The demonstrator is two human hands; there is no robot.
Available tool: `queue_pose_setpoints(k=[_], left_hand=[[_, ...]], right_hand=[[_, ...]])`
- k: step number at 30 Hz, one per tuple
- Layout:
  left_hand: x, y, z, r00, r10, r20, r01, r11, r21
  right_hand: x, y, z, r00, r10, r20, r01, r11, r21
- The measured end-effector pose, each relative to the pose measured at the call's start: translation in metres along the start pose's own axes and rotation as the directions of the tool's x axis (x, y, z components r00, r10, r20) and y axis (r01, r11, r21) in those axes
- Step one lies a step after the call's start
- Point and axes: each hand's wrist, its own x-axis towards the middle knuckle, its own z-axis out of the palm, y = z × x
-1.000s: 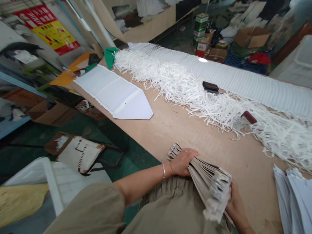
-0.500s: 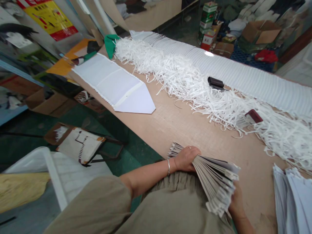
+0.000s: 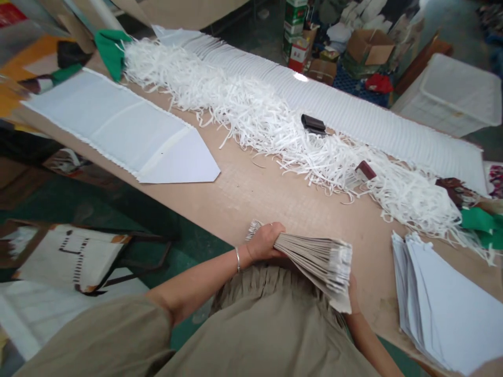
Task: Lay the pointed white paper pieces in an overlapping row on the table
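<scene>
In front of my waist is a thick stack of paper pieces (image 3: 314,256), its greyish edges facing up. My left hand (image 3: 267,241), with a bangle on the wrist, is closed around it near its left end. To the right the edges spread a little. My right hand (image 3: 353,296) is at the stack's right end, with its fingers hidden behind the paper. A pile of white paper pieces (image 3: 451,303) lies on the table right of my hands. At the left, another spread of white paper (image 3: 118,125) with a pointed end lies flat.
White paper strips (image 3: 243,110) lie heaped along the table (image 3: 251,193). Behind them runs a long row of overlapping white paper (image 3: 353,110). A black object (image 3: 313,123) and a dark red one (image 3: 365,170) sit among the strips. Green cloth (image 3: 112,52) lies at the far left.
My view has turned to the right, so the table's contents shift left. The stack's right end is less fanned and more level. My left hand keeps its hold.
</scene>
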Motion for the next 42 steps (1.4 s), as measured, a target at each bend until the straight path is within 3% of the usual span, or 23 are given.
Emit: queue_pose_setpoints(k=[6, 11, 13, 15, 19, 23, 26, 28, 32, 35, 38, 40, 42], left_hand=[[-0.005, -0.012, -0.001, 0.996, -0.077, 0.054, 0.079, 0.996, -0.032], [0.006, -0.01, -0.006, 0.964, -0.257, 0.067, 0.251, 0.964, 0.082], [0.017, -0.014, -0.014, 0.94, -0.336, 0.066, 0.331, 0.941, 0.075], [0.029, -0.026, -0.021, 0.897, -0.436, 0.069, 0.435, 0.9, 0.029], [0.047, -0.059, -0.028, 0.741, -0.658, 0.133, 0.665, 0.747, -0.014], [0.045, -0.078, -0.035, 0.656, -0.748, 0.105, 0.745, 0.663, 0.069], [0.036, -0.083, -0.05, 0.629, -0.772, 0.085, 0.768, 0.635, 0.082], [0.029, -0.088, -0.065, 0.638, -0.759, 0.13, 0.762, 0.647, 0.041], [0.017, -0.1, -0.094, 0.679, -0.69, 0.248, 0.724, 0.686, -0.074], [0.012, -0.098, -0.101, 0.716, -0.669, 0.2, 0.693, 0.715, -0.091], [0.008, -0.085, -0.096, 0.729, -0.674, 0.121, 0.682, 0.729, -0.052], [0.005, -0.074, -0.091, 0.724, -0.684, 0.09, 0.681, 0.73, 0.062], [0.003, -0.064, -0.084, 0.721, -0.691, 0.056, 0.67, 0.715, 0.2]], right_hand=[[0.002, 0.025, 0.021, 0.999, 0.007, 0.051, -0.007, 1.0, 0.011], [0.027, 0.021, 0.009, 0.99, 0.117, 0.08, -0.12, 0.992, 0.035], [0.048, 0.013, 0.003, 0.965, 0.198, 0.173, -0.207, 0.978, 0.037], [0.072, 0.006, 0.003, 0.898, 0.282, 0.337, -0.33, 0.939, 0.093], [0.112, -0.001, 0.023, 0.692, 0.356, 0.628, -0.592, 0.778, 0.211], [0.126, 0.001, 0.051, 0.542, 0.396, 0.741, -0.741, 0.641, 0.2], [0.125, 0.001, 0.068, 0.497, 0.405, 0.767, -0.778, 0.6, 0.188], [0.124, -0.001, 0.078, 0.498, 0.425, 0.756, -0.776, 0.608, 0.17], [0.121, -0.003, 0.089, 0.543, 0.424, 0.724, -0.732, 0.662, 0.161], [0.13, -0.007, 0.086, 0.586, 0.409, 0.7, -0.622, 0.78, 0.065], [0.156, -0.021, 0.085, 0.712, 0.362, 0.602, -0.451, 0.892, -0.002], [0.184, -0.032, 0.09, 0.805, 0.276, 0.526, -0.378, 0.921, 0.095], [0.216, -0.043, 0.101, 0.846, 0.203, 0.493, -0.336, 0.921, 0.197]])
